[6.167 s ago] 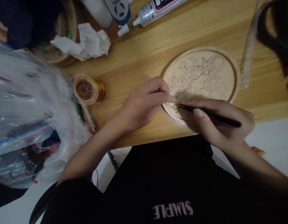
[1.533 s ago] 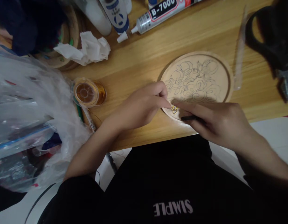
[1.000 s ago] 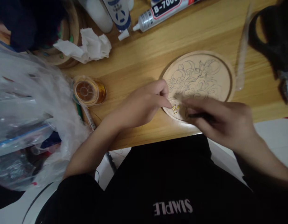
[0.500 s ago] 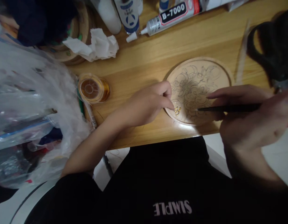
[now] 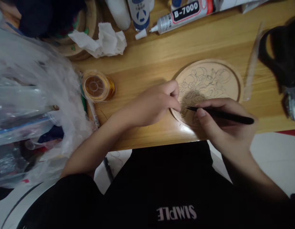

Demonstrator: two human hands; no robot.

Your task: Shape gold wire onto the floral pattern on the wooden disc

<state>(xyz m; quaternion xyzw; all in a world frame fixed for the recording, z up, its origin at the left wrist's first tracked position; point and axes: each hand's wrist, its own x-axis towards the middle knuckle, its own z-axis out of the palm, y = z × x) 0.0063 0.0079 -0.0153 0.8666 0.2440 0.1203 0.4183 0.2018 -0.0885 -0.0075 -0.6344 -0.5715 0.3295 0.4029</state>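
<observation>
The wooden disc lies flat near the table's front edge. The right hand grips black tweezers, long axis pointing left, tip at the disc's lower-left rim. The left hand, fingers pinched together, rests touching that same rim, nearer the tip.

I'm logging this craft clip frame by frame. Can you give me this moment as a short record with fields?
surface: wooden table
left hand: fingers pinched at the near-left edge of the round wooden disc
right hand: holds black tweezers, tip on the disc
disc: bears a line drawing
nearby: wire spool, glue tube, crumpled tissue, plastic bags
</observation>
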